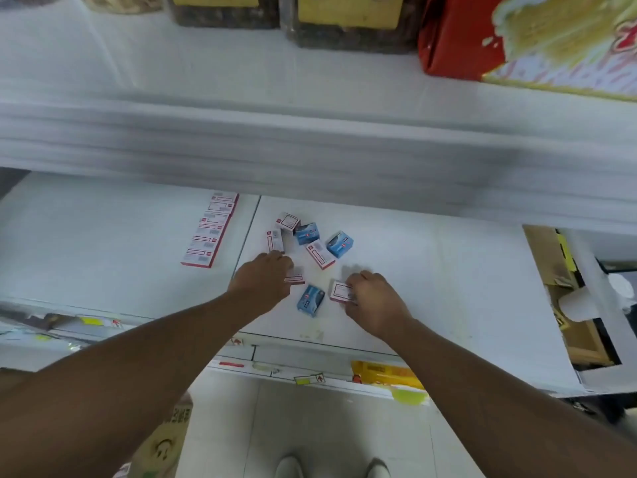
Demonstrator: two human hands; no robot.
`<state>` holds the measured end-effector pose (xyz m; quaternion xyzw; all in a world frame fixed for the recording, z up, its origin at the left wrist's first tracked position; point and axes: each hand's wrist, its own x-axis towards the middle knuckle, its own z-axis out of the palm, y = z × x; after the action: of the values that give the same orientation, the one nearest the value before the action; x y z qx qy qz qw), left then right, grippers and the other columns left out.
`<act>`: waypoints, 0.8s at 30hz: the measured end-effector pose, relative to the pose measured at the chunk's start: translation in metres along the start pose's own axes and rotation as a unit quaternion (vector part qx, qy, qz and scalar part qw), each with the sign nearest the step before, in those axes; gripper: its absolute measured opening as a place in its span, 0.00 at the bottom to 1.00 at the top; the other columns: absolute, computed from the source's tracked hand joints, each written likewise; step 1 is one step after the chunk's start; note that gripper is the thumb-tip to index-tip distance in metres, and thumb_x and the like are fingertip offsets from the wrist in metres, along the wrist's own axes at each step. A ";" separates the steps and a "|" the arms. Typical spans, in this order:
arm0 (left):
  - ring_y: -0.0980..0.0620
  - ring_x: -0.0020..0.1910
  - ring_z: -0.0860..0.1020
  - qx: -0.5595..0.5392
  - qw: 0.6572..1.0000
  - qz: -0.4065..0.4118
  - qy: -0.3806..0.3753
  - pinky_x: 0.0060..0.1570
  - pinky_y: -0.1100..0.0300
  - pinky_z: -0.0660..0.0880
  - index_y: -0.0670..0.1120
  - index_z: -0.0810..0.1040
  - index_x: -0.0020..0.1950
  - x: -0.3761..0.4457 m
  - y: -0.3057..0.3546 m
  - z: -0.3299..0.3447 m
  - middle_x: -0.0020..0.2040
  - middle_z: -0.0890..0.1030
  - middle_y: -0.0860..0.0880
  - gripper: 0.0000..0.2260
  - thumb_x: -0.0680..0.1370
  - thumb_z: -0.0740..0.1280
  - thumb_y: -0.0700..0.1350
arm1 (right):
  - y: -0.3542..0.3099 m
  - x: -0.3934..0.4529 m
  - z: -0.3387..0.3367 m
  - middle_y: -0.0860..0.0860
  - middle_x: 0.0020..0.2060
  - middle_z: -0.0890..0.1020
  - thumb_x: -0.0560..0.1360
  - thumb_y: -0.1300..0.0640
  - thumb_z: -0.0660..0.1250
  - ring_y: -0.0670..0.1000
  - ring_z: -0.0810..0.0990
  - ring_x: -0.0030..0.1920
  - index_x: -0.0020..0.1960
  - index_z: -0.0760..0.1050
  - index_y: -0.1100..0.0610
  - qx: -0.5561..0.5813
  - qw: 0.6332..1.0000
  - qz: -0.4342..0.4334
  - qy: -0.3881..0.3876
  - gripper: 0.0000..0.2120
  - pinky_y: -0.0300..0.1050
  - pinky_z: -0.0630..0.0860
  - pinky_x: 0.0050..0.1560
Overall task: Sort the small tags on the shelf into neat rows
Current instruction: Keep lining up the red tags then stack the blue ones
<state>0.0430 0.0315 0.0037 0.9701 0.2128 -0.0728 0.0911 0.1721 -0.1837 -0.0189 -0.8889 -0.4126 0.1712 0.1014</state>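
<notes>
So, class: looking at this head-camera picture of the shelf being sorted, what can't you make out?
Head view:
- Print on the red-and-white boxes in the row: too small.
- Box under the left hand: mostly covered by the fingers.
- Box at the right hand: one end hidden.
- Upper shelf's edge: motion-blurred.
- Red carton: cut off at the top.

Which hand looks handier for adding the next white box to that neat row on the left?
Left, probably. The left hand already touches a white box and lies nearer the row. The right hand holds another box farther away, beyond a blue box.
</notes>
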 end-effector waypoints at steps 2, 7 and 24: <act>0.50 0.56 0.77 0.009 1.000 -0.004 0.002 0.54 0.51 0.81 0.52 0.77 0.66 -0.013 -0.001 -0.014 0.60 0.78 0.51 0.14 0.81 0.69 0.49 | -0.004 -0.007 -0.013 0.54 0.57 0.81 0.77 0.52 0.70 0.57 0.79 0.57 0.62 0.76 0.55 0.006 1.000 0.003 -0.002 0.15 0.51 0.81 0.54; 0.49 0.61 0.77 0.004 0.999 -0.022 0.027 0.55 0.54 0.80 0.51 0.76 0.71 -0.053 0.000 -0.051 0.64 0.78 0.50 0.18 0.82 0.68 0.51 | -0.017 -0.019 -0.057 0.53 0.56 0.81 0.77 0.53 0.67 0.55 0.80 0.56 0.64 0.76 0.53 0.013 1.000 -0.026 0.008 0.15 0.49 0.79 0.53; 0.45 0.60 0.78 0.000 0.977 -0.208 0.041 0.54 0.47 0.80 0.52 0.79 0.66 -0.256 0.007 -0.093 0.58 0.78 0.49 0.16 0.79 0.70 0.52 | -0.128 -0.079 -0.088 0.49 0.60 0.84 0.77 0.54 0.72 0.52 0.82 0.59 0.72 0.75 0.50 0.028 0.967 -0.254 -0.019 0.24 0.44 0.81 0.54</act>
<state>-0.1749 -0.0576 0.1413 0.9067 0.4137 -0.0503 0.0648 0.0693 -0.1662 0.1207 -0.7486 -0.6216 0.1679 0.1583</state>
